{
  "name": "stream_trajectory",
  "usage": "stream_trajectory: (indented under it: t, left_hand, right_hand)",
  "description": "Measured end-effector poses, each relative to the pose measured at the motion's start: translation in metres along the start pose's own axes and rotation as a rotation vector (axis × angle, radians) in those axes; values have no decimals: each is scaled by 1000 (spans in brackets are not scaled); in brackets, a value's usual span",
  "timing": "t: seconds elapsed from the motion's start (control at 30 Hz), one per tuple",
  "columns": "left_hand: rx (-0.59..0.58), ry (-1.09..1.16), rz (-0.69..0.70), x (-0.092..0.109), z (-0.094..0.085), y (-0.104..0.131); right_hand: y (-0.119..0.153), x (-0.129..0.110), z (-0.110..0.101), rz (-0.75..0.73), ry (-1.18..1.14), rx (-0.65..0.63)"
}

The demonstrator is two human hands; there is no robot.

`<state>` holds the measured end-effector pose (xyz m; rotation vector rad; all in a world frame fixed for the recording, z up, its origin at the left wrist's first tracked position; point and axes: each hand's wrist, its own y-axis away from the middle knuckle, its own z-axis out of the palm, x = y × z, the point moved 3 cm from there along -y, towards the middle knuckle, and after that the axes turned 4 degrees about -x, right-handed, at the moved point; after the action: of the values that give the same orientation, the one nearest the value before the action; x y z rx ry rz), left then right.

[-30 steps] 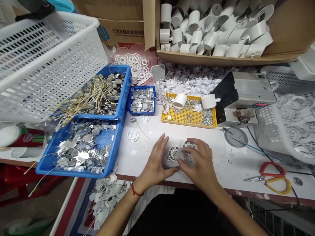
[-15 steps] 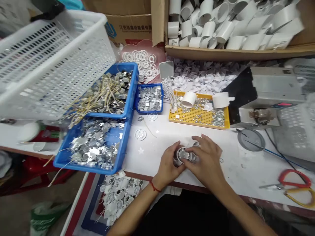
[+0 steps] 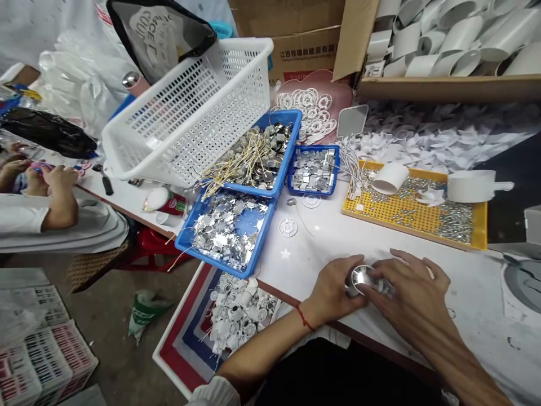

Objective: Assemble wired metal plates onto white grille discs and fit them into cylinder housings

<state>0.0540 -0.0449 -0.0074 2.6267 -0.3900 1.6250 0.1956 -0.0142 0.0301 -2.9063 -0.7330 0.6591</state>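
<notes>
Low over the table's front edge, my left hand [image 3: 333,287] has its fingers closed round a small round part [image 3: 362,276], shiny silver with a white ring. My right hand [image 3: 412,296] grips the same part from the other side, thumb and forefinger on its edge. More silvery metal shows beneath the right fingers, its shape partly hidden. Left of my hands lie a white slotted disc [image 3: 288,227], a small metal piece with a wire [image 3: 292,201] and a white star [image 3: 285,254].
Blue trays hold metal plates [image 3: 255,256] and wired parts [image 3: 291,163]; a smaller blue tray [image 3: 313,192] holds metal clips. A yellow tray [image 3: 382,219] with screws stands behind my hands. A white basket [image 3: 190,141] leans behind the trays. Another person's hands [image 3: 59,180] are far left.
The view has swung left, so everything sits further right and another person has come into sight. Both hands stay on the round part, whose face now shows a bright silver disc.
</notes>
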Motion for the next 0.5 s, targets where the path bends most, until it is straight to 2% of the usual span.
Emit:
stream_trajectory:
  t: [0.03,0.1,0.13,0.2,0.23,0.27,0.3,0.37,0.43,0.5]
  left_hand:
    - [-40,4,13,5,-12,2]
    - [-96,-33,18,14,-55,7]
    - [-27,-98,-46,14,-86,10]
    - [235,-358,-274,5,-153,17]
    - [288,-504,-408,-3,-181,20]
    - [241,-586,-495,-13,-200,21]
    - [172,-604,-532,-23,-212,21]
    - [94,-604,-554,-40,-221,19]
    - [126,-595,-560,-50,-219,21]
    - [209,-596,-583,-50,-218,27]
  right_hand:
    - [0,-1,0,7,-1,-10]
    - [-1,-4,-2,12,-3,5]
    - [0,-5,-2,11,-5,24]
    - [0,-5,-2,3,-8,54]
    - [1,-5,-2,-3,-8,59]
    - [1,-5,-1,-9,-8,62]
    - [1,-3,0,-14,-9,65]
    - [2,-1,0,-18,-23,62]
    - [2,0,-3,-11,-46,75]
    - [3,-4,-11,-11,-79,120]
